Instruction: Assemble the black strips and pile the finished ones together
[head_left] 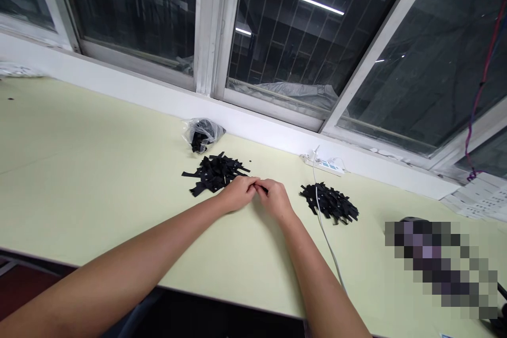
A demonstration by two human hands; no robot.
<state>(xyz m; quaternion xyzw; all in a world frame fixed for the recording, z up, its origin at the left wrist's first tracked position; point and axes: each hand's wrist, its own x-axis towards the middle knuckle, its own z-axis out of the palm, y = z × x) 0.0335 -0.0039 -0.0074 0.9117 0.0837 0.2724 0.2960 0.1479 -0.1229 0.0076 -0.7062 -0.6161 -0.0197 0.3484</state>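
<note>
My left hand (240, 192) and my right hand (273, 196) meet over the pale green table, fingertips pinched together. A small black piece shows between their fingers, mostly hidden; it looks like the strips in the piles. Just beyond my left hand lies a loose pile of black strips (216, 171). A second pile of black pieces (330, 202) sits to the right of my right hand. Behind the left pile rests a clear plastic bag (206, 134) with more black pieces inside.
A white power strip (325, 164) lies by the wall, and its cable (327, 240) runs over the right pile toward the table's front edge. A pixelated dark object (435, 264) is at the right. Windows rise behind the pale green table (99, 169).
</note>
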